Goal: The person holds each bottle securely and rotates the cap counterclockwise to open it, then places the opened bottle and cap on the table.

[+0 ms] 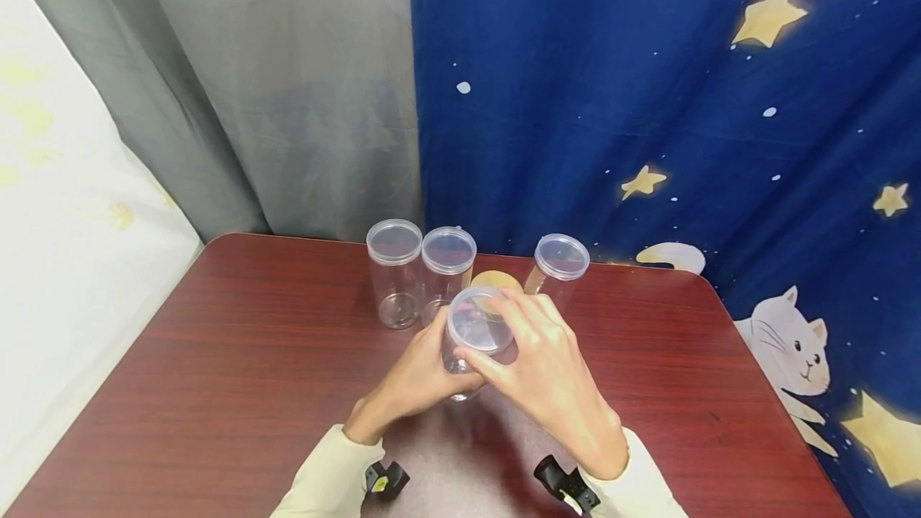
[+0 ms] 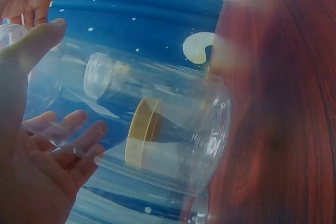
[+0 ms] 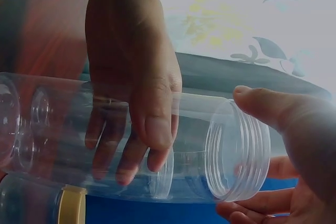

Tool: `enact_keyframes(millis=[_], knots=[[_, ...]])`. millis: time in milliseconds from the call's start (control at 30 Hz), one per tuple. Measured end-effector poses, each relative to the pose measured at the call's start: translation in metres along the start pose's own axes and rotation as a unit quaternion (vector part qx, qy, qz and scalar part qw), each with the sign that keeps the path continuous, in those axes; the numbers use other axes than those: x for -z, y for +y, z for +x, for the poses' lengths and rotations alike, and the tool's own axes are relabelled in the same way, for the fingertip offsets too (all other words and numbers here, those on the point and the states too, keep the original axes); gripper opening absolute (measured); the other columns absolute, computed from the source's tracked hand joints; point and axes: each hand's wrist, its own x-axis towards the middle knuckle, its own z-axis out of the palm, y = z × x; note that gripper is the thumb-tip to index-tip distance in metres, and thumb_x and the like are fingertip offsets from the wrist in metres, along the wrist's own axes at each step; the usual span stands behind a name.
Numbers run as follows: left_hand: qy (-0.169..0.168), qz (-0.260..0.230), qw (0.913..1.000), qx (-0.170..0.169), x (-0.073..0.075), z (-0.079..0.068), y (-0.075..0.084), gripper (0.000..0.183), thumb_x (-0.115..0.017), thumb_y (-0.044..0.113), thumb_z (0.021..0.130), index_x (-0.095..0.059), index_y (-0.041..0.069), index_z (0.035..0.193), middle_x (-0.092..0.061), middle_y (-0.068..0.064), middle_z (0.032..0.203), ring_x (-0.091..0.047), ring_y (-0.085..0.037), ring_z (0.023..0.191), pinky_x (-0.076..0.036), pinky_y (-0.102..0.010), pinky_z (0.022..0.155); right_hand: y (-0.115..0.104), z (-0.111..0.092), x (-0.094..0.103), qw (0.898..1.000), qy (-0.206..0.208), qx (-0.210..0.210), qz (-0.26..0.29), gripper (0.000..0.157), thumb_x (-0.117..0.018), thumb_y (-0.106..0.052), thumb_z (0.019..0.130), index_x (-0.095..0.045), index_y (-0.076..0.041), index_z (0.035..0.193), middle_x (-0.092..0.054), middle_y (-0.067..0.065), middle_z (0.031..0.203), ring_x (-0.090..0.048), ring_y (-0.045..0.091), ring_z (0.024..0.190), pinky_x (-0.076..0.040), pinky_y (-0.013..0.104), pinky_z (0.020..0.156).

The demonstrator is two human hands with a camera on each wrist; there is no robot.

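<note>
Counter [image 1: 237, 358] is red-brown wood-grain with rounded far corners and bears, upright near its far edge, left to right: jar A [image 1: 396, 276], jar B [image 1: 448, 262] just beside it, yellow-lidded jar [image 1: 496, 280], jar C [image 1: 561, 262].

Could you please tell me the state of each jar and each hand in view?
Held jar: lid on, tightness unclear
Far-left jar: upright, lid on
Second jar from left: upright, lid on
Yellow-lidded jar: lid on, partly hidden
Far-right jar: upright, lid on
Left hand: grips the held jar's body
Right hand: grips the held jar's lid
</note>
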Motion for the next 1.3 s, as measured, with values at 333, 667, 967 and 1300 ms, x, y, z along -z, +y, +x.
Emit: enact_keyframes(millis=[333, 667, 967, 1300], knots=[[-0.002, -0.004, 1.0000, 0.004, -0.001, 0.002, 0.000, 0.083, -0.088, 0.029, 0.070, -0.044, 0.019, 0.139, -0.062, 0.003, 0.124, -0.060, -0.010, 0.109, -0.051, -0.037, 0.096, 0.002, -0.001, 0.002, 1.000, 0.000, -0.007, 0.015, 0.057, -0.084, -0.040, 0.075, -0.064, -0.019, 0.124, -0.061, -0.001, 0.128, -0.056, 0.019, 0.105, -0.051, 0.039, 0.080], [0.002, -0.002, 0.9999, 0.012, 0.001, 0.002, 0.000, 0.092, -0.090, 0.041, 0.067, -0.042, 0.021, 0.143, -0.059, 0.005, 0.128, -0.058, -0.011, 0.113, -0.049, -0.040, 0.098, 0.006, -0.002, 0.007, 0.999, 0.018, -0.008, 0.038, 0.057, -0.083, -0.039, 0.077, -0.064, -0.016, 0.125, -0.060, 0.001, 0.134, -0.057, 0.018, 0.113, -0.051, 0.039, 0.090], [0.009, -0.028, 0.9993, 0.022, 0.009, 0.002, -0.002, 0.090, -0.090, 0.040, 0.069, -0.041, 0.020, 0.142, -0.058, 0.001, 0.133, -0.058, -0.015, 0.117, -0.047, -0.045, 0.102, 0.010, -0.005, 0.010, 0.999, 0.030, -0.007, 0.043, 0.060, -0.085, -0.035, 0.075, -0.063, -0.014, 0.127, -0.060, 0.004, 0.132, -0.056, 0.021, 0.118, -0.050, 0.041, 0.096], [0.029, -0.012, 0.9995, 0.008, 0.032, -0.001, -0.009, 0.085, -0.091, 0.036, 0.069, -0.045, 0.021, 0.138, -0.060, 0.004, 0.130, -0.058, -0.013, 0.118, -0.047, -0.040, 0.103, 0.026, -0.015, 0.013, 0.997, 0.047, -0.049, 0.040, 0.074, -0.087, -0.032, 0.073, -0.055, -0.010, 0.136, -0.058, 0.004, 0.134, -0.060, 0.018, 0.113, -0.050, 0.030, 0.095]])
